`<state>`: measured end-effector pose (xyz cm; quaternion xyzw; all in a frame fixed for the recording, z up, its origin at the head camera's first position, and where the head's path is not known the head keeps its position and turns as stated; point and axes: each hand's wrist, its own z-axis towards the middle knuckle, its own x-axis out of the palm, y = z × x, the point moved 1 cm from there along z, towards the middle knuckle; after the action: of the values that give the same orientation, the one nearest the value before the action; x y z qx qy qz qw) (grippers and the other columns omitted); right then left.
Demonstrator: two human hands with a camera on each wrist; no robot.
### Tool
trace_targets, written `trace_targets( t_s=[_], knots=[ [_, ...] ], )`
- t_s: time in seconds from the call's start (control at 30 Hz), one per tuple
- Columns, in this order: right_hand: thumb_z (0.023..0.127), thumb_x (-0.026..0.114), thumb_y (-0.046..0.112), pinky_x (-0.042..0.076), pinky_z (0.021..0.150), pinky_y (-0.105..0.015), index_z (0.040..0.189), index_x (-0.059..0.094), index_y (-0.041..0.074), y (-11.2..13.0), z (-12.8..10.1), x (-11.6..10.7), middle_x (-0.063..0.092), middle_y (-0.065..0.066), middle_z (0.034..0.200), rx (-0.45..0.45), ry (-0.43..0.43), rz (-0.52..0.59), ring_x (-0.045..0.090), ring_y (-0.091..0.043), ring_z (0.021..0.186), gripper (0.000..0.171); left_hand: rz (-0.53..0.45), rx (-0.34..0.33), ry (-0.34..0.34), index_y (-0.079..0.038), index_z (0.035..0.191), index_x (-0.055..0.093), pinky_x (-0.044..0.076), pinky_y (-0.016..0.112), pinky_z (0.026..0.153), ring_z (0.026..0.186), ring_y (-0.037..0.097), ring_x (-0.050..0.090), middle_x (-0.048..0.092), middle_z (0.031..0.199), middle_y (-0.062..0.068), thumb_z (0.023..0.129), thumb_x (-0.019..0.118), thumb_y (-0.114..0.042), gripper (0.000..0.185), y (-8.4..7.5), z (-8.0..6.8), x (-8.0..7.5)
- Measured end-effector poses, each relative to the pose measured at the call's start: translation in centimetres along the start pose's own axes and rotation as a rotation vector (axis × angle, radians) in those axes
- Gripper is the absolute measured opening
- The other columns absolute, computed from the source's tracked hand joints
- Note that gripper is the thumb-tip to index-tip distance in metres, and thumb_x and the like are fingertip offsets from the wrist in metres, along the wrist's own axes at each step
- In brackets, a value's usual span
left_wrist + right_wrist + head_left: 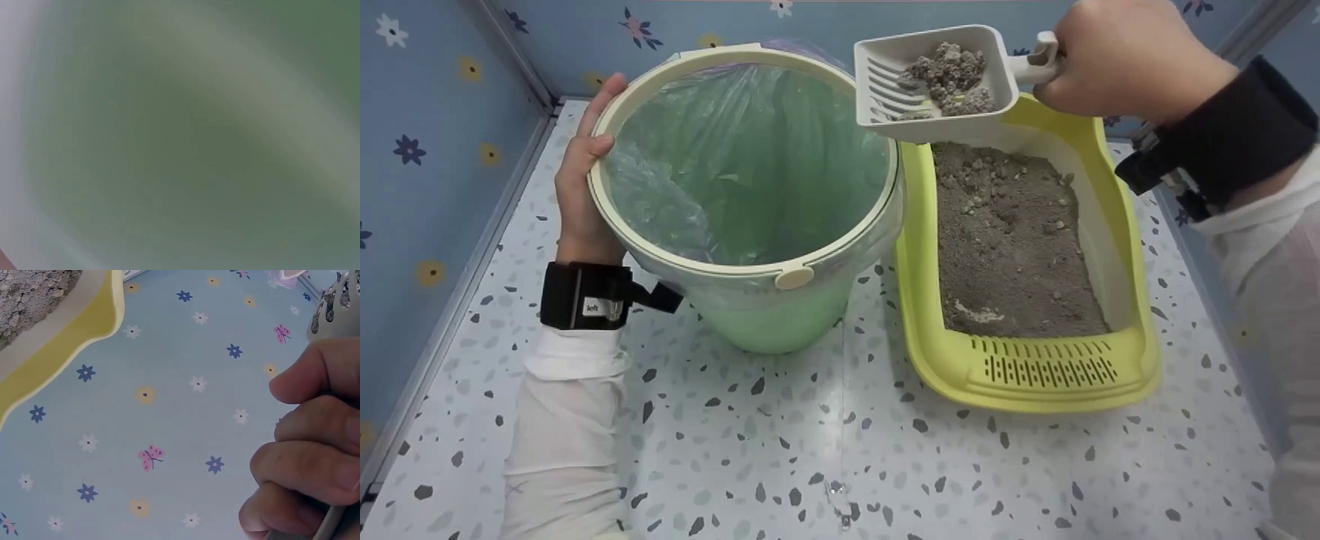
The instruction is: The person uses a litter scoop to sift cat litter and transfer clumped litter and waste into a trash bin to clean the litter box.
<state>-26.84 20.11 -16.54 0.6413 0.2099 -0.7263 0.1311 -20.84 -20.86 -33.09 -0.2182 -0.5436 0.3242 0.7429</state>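
Observation:
My right hand (1125,64) grips the handle of a white slotted litter scoop (930,131), held level above the far left end of a litter box. Grey-brown clumps of cat litter (952,71) lie in the scoop. In the right wrist view, curled fingers (304,467) wrap the handle, and a slotted bit of the scoop (332,323) shows at the upper right. My left hand (581,176) holds the left side of a green trash bin (772,319), thumb at its cream rim. The left wrist view is only a green blur close to the bin.
A clear plastic bag (750,150) lines the bin. Right of it stands the yellow litter box (1035,375) with grey litter (1012,247) inside. Blue flower-patterned walls (427,172) enclose the speckled floor (810,450) on the left, back and right.

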Motion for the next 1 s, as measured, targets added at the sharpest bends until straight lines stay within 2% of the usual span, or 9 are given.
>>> trace_targets(
  t_s=[0.2, 0.37, 0.47, 0.57, 0.77, 0.9, 1.0],
  knots=[
    [0.066, 0.048, 0.007, 0.023, 0.044, -0.033, 0.051, 0.037, 0.009, 1.7, 1.4, -0.2, 0.034, -0.003, 0.045, -0.083, -0.024, -0.048, 0.03, -0.02, 0.043, 0.019, 0.029, 0.01, 0.006, -0.009, 0.145, 0.036, 0.028, 0.036, 0.111, 0.139, 0.027, 0.027, 0.031, 0.15, 0.011, 0.091, 0.032, -0.007, 0.054, 0.0, -0.1, 0.1],
    [0.068, 0.045, 0.006, 0.026, 0.047, -0.035, 0.056, 0.047, 0.007, 3.1, 2.3, -0.3, 0.044, -0.006, 0.051, -0.135, -0.042, -0.093, 0.036, -0.023, 0.046, 0.012, 0.018, 0.008, 0.006, -0.009, 0.144, 0.037, 0.028, 0.036, 0.111, 0.139, 0.026, 0.028, 0.031, 0.15, 0.011, 0.09, 0.033, -0.006, 0.054, 0.0, -0.1, 0.0],
    [0.073, 0.049, 0.009, 0.029, 0.053, -0.038, 0.064, 0.057, 0.007, 4.1, 2.8, -0.4, 0.054, -0.008, 0.06, -0.117, 0.026, -0.114, 0.04, -0.025, 0.053, 0.013, 0.01, 0.007, 0.005, -0.009, 0.144, 0.037, 0.028, 0.036, 0.111, 0.139, 0.027, 0.028, 0.031, 0.15, 0.011, 0.09, 0.034, -0.006, 0.054, 0.0, -0.1, 0.1],
    [0.076, 0.05, 0.009, 0.031, 0.058, -0.04, 0.074, 0.065, 0.006, 5.1, 3.3, -0.2, 0.061, -0.01, 0.071, -0.129, 0.046, -0.134, 0.043, -0.026, 0.061, 0.015, 0.017, 0.008, 0.002, -0.008, 0.144, 0.037, 0.028, 0.036, 0.111, 0.139, 0.026, 0.028, 0.031, 0.15, 0.011, 0.091, 0.033, -0.006, 0.054, 0.0, -0.1, 0.2],
    [0.082, 0.051, 0.006, 0.037, 0.061, -0.042, 0.096, 0.072, 0.002, 7.2, 3.9, 0.0, 0.066, -0.013, 0.086, -0.174, 0.007, -0.191, 0.046, -0.029, 0.072, 0.025, 0.018, 0.012, 0.002, -0.008, 0.145, 0.035, 0.028, 0.036, 0.111, 0.139, 0.027, 0.028, 0.031, 0.15, 0.012, 0.092, 0.031, -0.005, 0.054, 0.2, 0.0, 0.3],
    [0.089, 0.052, 0.009, 0.042, 0.067, -0.048, 0.092, 0.071, -0.001, 8.3, 3.8, -0.1, 0.064, -0.016, 0.083, -0.193, -0.04, -0.28, 0.045, -0.031, 0.076, 0.021, 0.005, 0.006, 0.01, -0.008, 0.145, 0.036, 0.03, 0.036, 0.111, 0.139, 0.028, 0.028, 0.031, 0.15, 0.012, 0.092, 0.031, -0.004, 0.054, 0.3, 0.1, 0.3],
    [0.09, 0.051, 0.007, 0.041, 0.077, -0.053, 0.081, 0.068, -0.001, 8.9, 3.8, -0.1, 0.062, -0.018, 0.082, -0.236, -0.111, -0.434, 0.044, -0.033, 0.081, 0.021, -0.002, 0.003, 0.011, -0.008, 0.145, 0.037, 0.03, 0.036, 0.111, 0.139, 0.028, 0.028, 0.031, 0.15, 0.012, 0.092, 0.031, -0.004, 0.053, 0.3, 0.1, 0.3]
  ],
)
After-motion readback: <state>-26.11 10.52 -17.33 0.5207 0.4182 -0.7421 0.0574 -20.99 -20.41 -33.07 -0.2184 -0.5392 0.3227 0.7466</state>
